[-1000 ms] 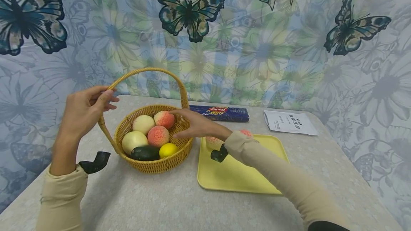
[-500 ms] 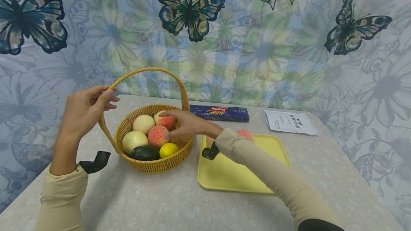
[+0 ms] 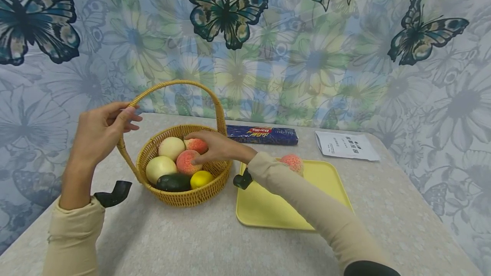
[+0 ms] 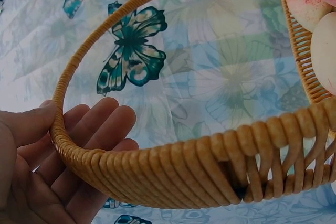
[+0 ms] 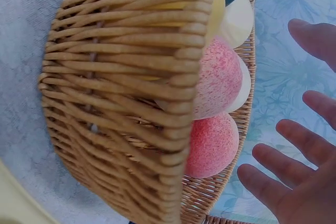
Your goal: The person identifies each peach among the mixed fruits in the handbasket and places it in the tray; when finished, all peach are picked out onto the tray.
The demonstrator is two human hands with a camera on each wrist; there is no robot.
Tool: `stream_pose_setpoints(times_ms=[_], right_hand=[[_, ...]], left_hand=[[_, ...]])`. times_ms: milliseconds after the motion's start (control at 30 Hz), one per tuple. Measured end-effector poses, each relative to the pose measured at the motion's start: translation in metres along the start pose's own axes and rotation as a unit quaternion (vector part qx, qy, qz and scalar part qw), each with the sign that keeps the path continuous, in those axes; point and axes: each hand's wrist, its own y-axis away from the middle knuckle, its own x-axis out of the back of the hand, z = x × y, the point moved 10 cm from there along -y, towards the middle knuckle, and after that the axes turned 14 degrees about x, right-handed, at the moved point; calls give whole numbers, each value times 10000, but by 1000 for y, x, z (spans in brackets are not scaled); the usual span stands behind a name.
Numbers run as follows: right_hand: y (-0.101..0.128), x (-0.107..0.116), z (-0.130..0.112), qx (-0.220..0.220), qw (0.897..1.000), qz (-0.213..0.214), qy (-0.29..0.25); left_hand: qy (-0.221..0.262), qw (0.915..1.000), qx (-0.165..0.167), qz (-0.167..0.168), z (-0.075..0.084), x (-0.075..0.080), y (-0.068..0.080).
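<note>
A woven wicker basket [image 3: 184, 199] stands left of centre in the head view. My left hand [image 3: 100, 131] pinches the left side of its arched handle [image 3: 172, 83] between thumb and fingers. Over the basket's right part reaches my right hand [image 3: 216, 146], fingers spread and curving downward. Beneath it are two pinkish-red peaches [image 3: 188, 163]. The right wrist view has the fingers apart from the peaches [image 5: 212, 148], holding nothing. Two pale round fruits [image 3: 160, 169], a dark green oblong item [image 3: 173, 183] and a yellow lemon [image 3: 201, 179] also lie in the basket.
Right of the basket lies a yellow tray [image 3: 276, 216], partly covered by the right forearm, with a peach [image 3: 293, 162] on it. Behind are a blue Barilla pasta pack [image 3: 264, 135] and a white packet [image 3: 347, 146]. A butterfly-patterned cloth [image 3: 245, 76] hangs at the back.
My right hand has moved left, further over the basket and its red peaches. The left hand keeps its place on the handle.
</note>
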Motion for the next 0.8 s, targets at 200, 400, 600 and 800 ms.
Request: stream_pose_setpoints(times_ms=[200, 400, 600, 800], right_hand=[[-4, -1, 2, -90, 9999, -70, 26], [-10, -2, 3, -137, 9996, -184, 187], [-15, -2, 4, -163, 9993, -267, 208], [-20, -6, 6, -225, 9988, -426, 120]], left_hand=[[4, 10000, -3, 0, 0, 0, 0], [1, 10000, 3, 11, 0, 0, 0], [23, 10000, -18, 18, 0, 0, 0], [8, 10000, -7, 21, 0, 0, 0]])
